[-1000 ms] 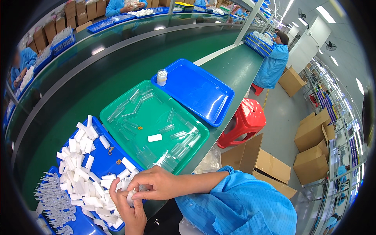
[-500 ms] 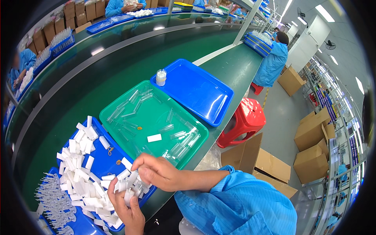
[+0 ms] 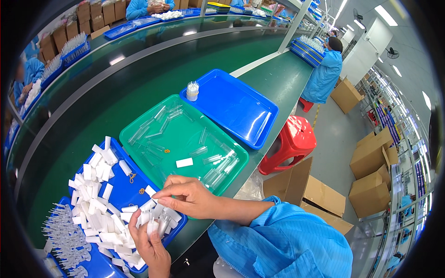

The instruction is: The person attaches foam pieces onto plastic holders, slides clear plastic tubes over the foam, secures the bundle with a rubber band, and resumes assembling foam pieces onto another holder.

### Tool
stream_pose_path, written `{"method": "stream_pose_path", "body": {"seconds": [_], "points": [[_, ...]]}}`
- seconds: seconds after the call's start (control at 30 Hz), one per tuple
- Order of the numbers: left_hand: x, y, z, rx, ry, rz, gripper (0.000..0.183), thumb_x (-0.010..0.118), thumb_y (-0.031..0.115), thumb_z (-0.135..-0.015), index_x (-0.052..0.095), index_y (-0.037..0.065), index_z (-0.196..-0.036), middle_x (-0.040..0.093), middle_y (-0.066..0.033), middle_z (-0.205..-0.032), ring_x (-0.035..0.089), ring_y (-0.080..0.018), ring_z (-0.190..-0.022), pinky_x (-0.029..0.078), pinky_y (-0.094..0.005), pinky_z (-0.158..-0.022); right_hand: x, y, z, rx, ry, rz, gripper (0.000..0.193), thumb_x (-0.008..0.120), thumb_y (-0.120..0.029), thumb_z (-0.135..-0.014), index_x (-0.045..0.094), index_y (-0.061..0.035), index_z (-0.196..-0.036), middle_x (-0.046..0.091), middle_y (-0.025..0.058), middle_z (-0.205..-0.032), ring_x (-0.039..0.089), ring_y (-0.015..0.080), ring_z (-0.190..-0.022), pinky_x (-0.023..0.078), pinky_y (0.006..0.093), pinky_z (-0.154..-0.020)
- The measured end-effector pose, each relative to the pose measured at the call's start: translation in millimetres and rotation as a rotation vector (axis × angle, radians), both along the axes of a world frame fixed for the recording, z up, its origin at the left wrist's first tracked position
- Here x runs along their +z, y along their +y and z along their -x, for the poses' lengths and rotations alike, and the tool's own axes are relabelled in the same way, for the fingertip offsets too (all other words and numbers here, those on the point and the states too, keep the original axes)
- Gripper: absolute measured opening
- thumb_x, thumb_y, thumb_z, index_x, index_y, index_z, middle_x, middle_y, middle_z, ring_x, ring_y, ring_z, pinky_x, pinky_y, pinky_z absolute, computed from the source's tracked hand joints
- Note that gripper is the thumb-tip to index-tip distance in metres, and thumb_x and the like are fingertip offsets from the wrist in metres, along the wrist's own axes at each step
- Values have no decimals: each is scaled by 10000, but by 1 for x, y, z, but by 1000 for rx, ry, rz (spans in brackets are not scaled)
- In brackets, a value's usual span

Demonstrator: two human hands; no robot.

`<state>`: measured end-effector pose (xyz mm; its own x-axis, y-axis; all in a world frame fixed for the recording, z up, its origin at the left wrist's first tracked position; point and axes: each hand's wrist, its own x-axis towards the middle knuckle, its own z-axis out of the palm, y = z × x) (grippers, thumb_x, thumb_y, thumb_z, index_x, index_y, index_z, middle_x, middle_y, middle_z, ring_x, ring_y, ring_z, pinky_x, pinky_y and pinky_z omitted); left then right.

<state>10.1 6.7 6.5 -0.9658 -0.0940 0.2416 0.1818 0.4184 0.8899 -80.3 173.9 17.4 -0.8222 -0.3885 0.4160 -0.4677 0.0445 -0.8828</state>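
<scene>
Over the blue tray (image 3: pixel 121 191): the grip of your left hand (image 3: pixel 150 246) pinches a white-and-clear piece (image 3: pixel 153 226) between thumb and fingers.
Right hand (image 3: pixel 189 197): thumb and forefinger sit close together near it; whether they pinch anything, you cannot tell.
Clear side: probably best held lightly (it may flex), top left free.
Hidden end: under your left fingers; clear edges blur into white blocks (image 3: pixel 110 238).

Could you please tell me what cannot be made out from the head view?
Head view: full shape of the pale piece in the left hand, which covers part of it.
Head view: whether the right hand pinches anything; the spot is too small.
Head view: part of the green tray's near edge, hidden behind the right hand.
Head view: rest of the lower-left blue tray, cut off by the lower edge.
</scene>
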Motion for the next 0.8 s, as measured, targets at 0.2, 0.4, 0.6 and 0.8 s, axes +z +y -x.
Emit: {"method": "stream_pose_path", "body": {"seconds": [0.2,0.4,0.6,0.8], "points": [[2,2,1,7,30,-5,364,391,264,-948,570,-52,-973,394,-213,-1258,464,-279,-1094,383,-344,-883,1,-2,-4,34,-236,71,130,616,-157,-858,585,-30,-861,530,7,-739,405,15,-523,280,211,-424],[2,2,1,23,19,-49,366,375,258,-948,571,-51,-949,395,-215,-1256,455,-287,-1101,371,-352,-899,-4,-4,-1,0,-203,101,154,626,-142,-852,526,-41,-794,511,-9,-705,401,2,-513,285,194,-430],[1,1,2,19,35,-12,357,380,252,-944,573,-48,-935,396,-213,-1255,462,-283,-1086,374,-347,-886,-4,-2,0,-10,-372,104,128,645,-90,-823,526,-53,-851,549,-8,-780,408,-1,-525,318,177,-450],[5,0,1,-6,-20,-4,395,354,282,-955,576,-43,-986,391,-180,-1273,429,-269,-1151,343,-344,-946,-7,-2,4,78,-502,266,199,639,-76,-811,523,-29,-966,546,-2,-834,478,2,-662,376,169,-540]]}}
